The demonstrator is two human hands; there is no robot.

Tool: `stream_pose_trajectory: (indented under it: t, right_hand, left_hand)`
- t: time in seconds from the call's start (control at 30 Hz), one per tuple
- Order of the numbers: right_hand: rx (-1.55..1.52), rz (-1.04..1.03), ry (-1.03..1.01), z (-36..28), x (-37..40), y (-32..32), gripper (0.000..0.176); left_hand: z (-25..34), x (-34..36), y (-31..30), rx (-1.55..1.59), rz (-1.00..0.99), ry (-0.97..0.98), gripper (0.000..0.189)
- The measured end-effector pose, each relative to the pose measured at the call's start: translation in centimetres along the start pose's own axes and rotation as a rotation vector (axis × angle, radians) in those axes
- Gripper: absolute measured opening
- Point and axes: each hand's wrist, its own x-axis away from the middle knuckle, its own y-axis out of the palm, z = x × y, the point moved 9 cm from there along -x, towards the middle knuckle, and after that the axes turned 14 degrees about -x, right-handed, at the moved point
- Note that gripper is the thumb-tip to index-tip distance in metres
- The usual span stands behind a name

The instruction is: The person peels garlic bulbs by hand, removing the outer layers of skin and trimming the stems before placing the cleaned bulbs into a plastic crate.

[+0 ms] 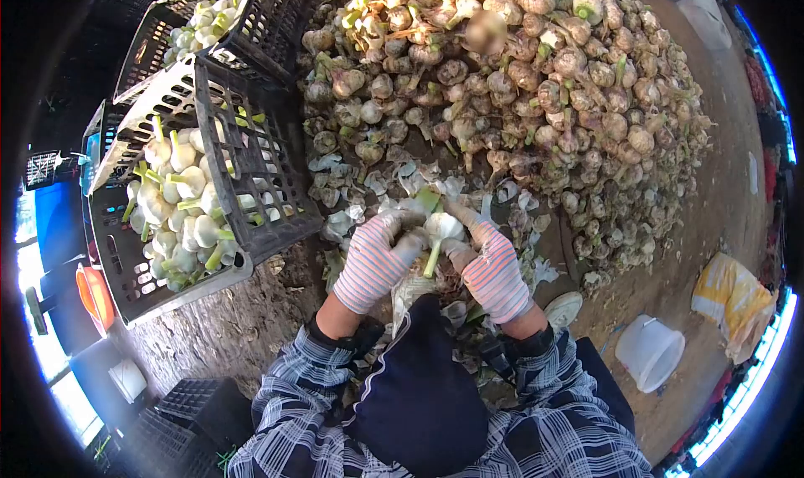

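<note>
A white garlic bulb with a short green stem pointing down toward me is between my two gloved hands. My right hand, in a striped white glove, has its fingers and thumb closed around the bulb's right side. At the bulb's left edge, the fingers of my left hand are curled inward and pressed close to it; their exact contact is partly hidden. A greenish strip of skin shows just above the bulb. Loose papery garlic skins lie on the ground around my hands.
A large heap of unpeeled garlic rises in front. To the left, a black crate holds cleaned bulbs, with another crate behind it. A white bucket and a yellow-white sack lie to the right.
</note>
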Motion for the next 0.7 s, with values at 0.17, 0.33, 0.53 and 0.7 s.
stream_pose_trajectory:
  t: [0.17,0.33,0.53,0.7]
  right_hand:
    - [0.489,-0.115,-0.314,-2.8,0.1,1.7,0.058]
    - [0.693,-0.085,-0.430,-4.7,0.8,2.6,0.058]
    - [-0.095,0.020,0.020,0.5,0.0,0.2,0.048]
    - [-0.532,0.068,0.224,2.1,1.0,1.5,0.046]
  left_hand:
    - [1.8,-0.2,0.5,-0.322,0.025,0.378,0.026]
    - [2.0,0.1,0.3,-0.347,0.133,0.278,0.018]
    - [-2.3,-0.1,1.3,0.406,-0.025,-0.237,0.022]
    - [-3.2,-0.8,2.1,0.444,0.022,-0.002,0.021]
